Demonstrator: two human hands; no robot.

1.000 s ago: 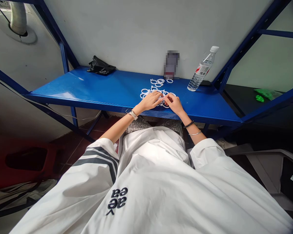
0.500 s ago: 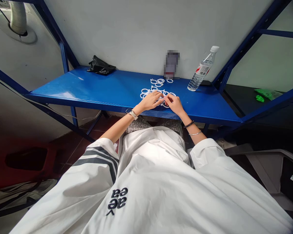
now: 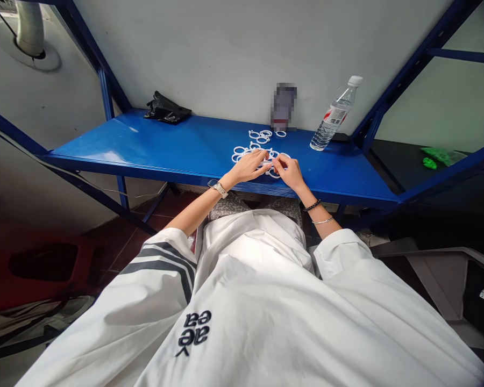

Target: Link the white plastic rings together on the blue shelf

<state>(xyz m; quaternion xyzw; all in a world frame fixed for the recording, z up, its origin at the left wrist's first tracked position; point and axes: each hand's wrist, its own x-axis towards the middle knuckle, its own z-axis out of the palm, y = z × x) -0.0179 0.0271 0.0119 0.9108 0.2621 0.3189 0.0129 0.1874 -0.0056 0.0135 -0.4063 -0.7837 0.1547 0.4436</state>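
Several white rings with small knobs, which look like curtain rings (image 3: pixel 239 154), lie in a loose pile at the front of the blue table. Over this pile is my left hand (image 3: pixel 250 165), its fingers bent and closed around a white ring that is mostly hidden. Close by on the right, my right hand (image 3: pixel 289 171) pinches at the same white piece between thumb and fingertips. The fingertips of both hands nearly meet. More white rings (image 3: pixel 262 139) lie just behind the hands, with a single ring (image 3: pixel 281 134) to their right.
A water bottle (image 3: pixel 334 119) with a white cap stands at the right rear of the blue table (image 3: pixel 153 148). A blurred-out upright object (image 3: pixel 284 106) leans near the wall. A black plastic bag (image 3: pixel 167 109) lies at the left rear. Blue metal posts frame both sides.
My right fingers have shifted very slightly at the pinch, and a bit more of the white piece shows between the hands. All else stays in place.
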